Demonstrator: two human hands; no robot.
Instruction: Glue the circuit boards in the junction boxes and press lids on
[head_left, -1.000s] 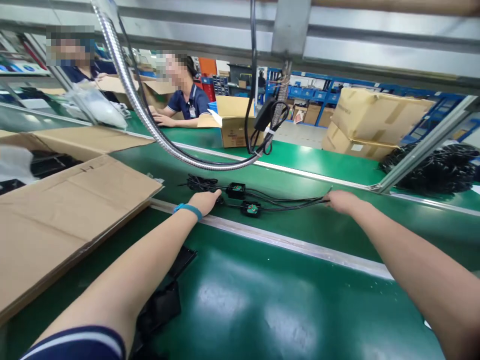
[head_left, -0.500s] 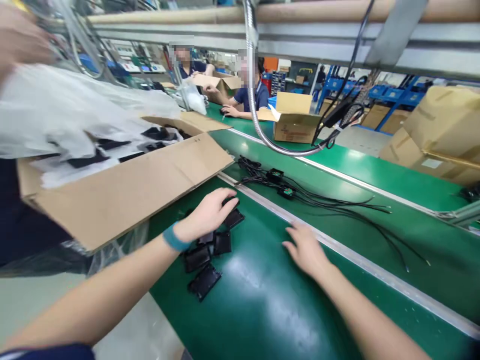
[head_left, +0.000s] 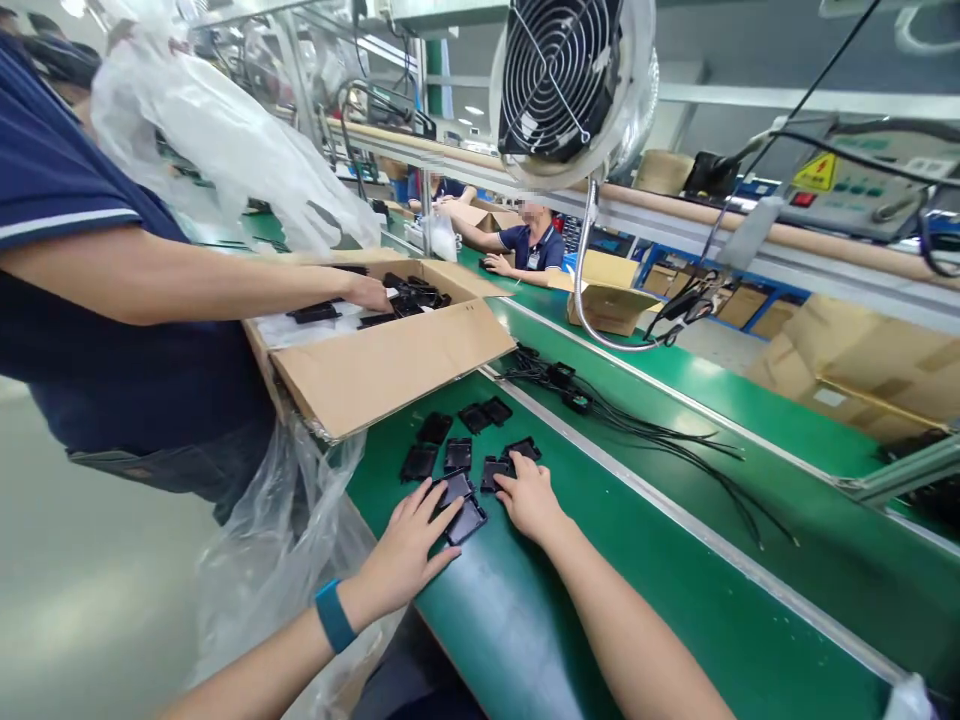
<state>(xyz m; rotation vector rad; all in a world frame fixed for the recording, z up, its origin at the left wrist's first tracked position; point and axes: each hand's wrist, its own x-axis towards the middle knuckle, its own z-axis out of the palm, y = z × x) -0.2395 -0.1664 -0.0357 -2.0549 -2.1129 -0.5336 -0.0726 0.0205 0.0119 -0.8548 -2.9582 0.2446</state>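
At the left of the frame, a co-worker's hand (head_left: 367, 293) reached into an open carton (head_left: 397, 372); a plastic bag (head_left: 225, 140) hung above it at upper left. At lower centre, the person's left hand (head_left: 405, 548) was spread with fingers extended, grasping nothing, its fingertips at two black cases (head_left: 466, 522). These belonged to a loose group lying on the green table (head_left: 517, 625) around the centre of the frame. Just right of centre, the right hand (head_left: 531, 495) had its fingers over two further cases (head_left: 495, 474); whether it gripped either could not be told. Farther right, black cables (head_left: 675, 437) lay beyond a metal strip, with small boxes (head_left: 579, 402) among them. The step in hand was judged to be arranging the loose cases; the next move appeared to call for squaring individual cases without pushing their neighbours.
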